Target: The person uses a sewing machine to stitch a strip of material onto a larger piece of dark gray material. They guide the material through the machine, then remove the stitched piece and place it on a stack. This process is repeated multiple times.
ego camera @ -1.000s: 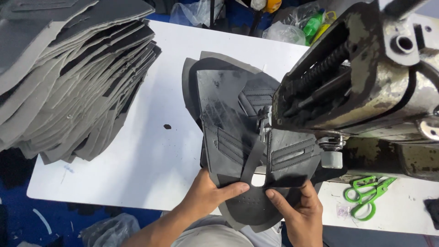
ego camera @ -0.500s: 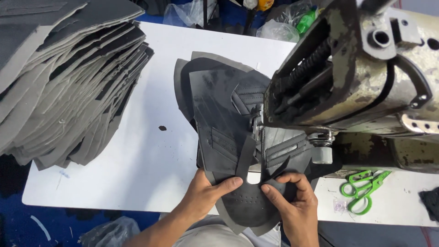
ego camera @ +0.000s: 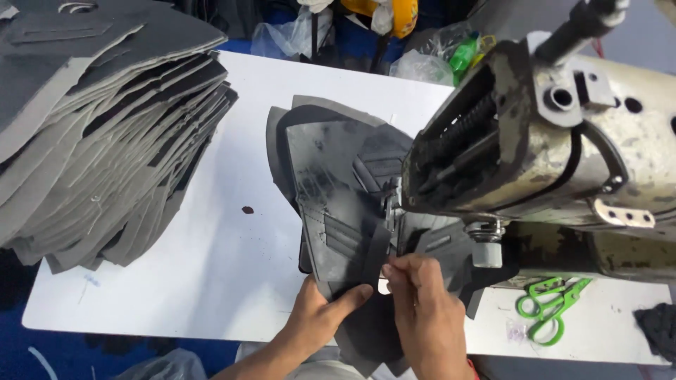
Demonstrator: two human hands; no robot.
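Note:
A dark grey cut piece of shoe material (ego camera: 331, 183) lies under the head of an industrial sewing machine (ego camera: 556, 134), on a white table (ego camera: 211, 281). My left hand (ego camera: 320, 317) grips the near edge of that piece, thumb on top. My right hand (ego camera: 422, 309) pinches a narrow dark strip (ego camera: 375, 253) that lies over the piece, just in front of the needle area (ego camera: 391, 204). The needle itself is hidden behind the machine head.
A tall fanned stack of grey cut pieces (ego camera: 98, 134) fills the table's left side. Green scissors (ego camera: 546, 309) lie at the right near the front edge. Plastic bags and bottles (ego camera: 451, 56) sit behind the table. A small dark spot (ego camera: 247, 210) marks the tabletop.
Both hands have shifted on the piece's near edge. My right hand has moved up to the strip by the needle area. The view has tilted slightly.

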